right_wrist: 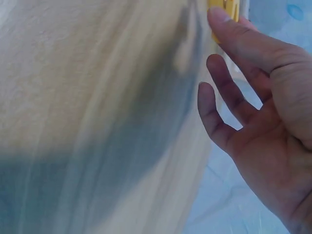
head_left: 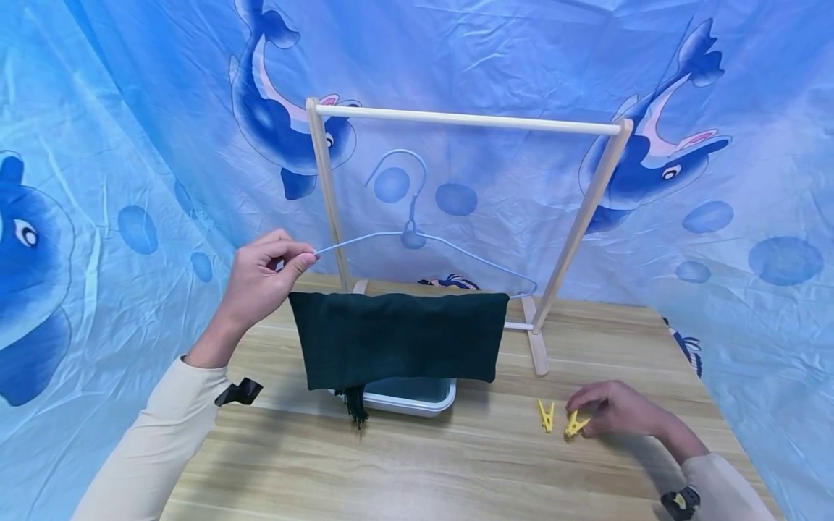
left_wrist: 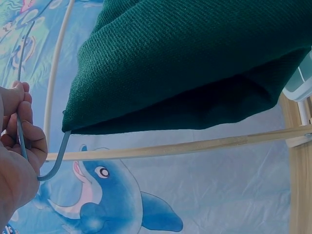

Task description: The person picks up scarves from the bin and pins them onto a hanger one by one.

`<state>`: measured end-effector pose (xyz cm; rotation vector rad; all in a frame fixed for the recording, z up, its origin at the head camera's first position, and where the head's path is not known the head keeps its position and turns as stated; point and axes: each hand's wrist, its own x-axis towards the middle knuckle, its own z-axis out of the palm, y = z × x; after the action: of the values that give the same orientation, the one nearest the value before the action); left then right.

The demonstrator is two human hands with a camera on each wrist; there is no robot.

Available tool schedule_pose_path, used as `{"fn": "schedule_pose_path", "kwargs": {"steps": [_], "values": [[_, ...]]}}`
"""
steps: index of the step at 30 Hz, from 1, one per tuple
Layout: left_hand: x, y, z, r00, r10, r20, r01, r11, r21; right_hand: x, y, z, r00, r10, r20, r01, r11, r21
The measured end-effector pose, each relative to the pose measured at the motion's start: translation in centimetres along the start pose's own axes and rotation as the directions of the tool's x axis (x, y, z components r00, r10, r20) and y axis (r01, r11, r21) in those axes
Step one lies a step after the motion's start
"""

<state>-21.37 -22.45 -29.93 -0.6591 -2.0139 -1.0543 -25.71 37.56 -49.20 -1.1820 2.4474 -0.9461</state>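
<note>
My left hand pinches the left end of a light blue clothes hanger, holding it up in the air. Over the hanger's lower bar hangs a folded dark green scarf, with a dark fringe showing at its lower left. The left wrist view shows the hanger's bent corner beside the scarf. At the right, my right hand has thumb and finger on a yellow clothespin at the tabletop; its other fingers are loosely bent. A second yellow clothespin lies just left of it.
Behind the hanger stands a wooden rack with a white top rail. A white-rimmed tray sits on the wood-grain table, partly hidden by the scarf. Blue dolphin-printed curtains enclose the back and sides.
</note>
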Motion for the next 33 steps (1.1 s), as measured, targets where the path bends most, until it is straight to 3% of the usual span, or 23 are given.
{"fn": "schedule_pose_path", "kwargs": {"steps": [7, 15, 24, 33], "values": [[0.0, 0.1, 0.0, 1.000, 0.001, -0.015, -0.002, 1.000, -0.008, 0.2, -1.9, -1.5, 0.987, 0.046, -0.156, -0.056, 0.997, -0.059], [-0.1, 0.0, -0.2, 1.000, 0.003, -0.001, -0.003, 1.000, 0.003, 1.7, -4.2, -2.6, 0.935, 0.020, -0.354, -0.069, 0.990, -0.125], [-0.1, -0.3, -0.1, 1.000, -0.001, -0.010, 0.001, 1.000, 0.003, 3.9, -8.0, -4.4, 0.899, -0.070, -0.432, -0.020, 0.979, -0.201], [0.0, -0.1, 0.0, 1.000, -0.010, -0.009, 0.010, 1.000, 0.008, 6.5, -11.2, -6.2, 0.869, -0.146, -0.473, 0.064, 0.981, -0.186]]}}
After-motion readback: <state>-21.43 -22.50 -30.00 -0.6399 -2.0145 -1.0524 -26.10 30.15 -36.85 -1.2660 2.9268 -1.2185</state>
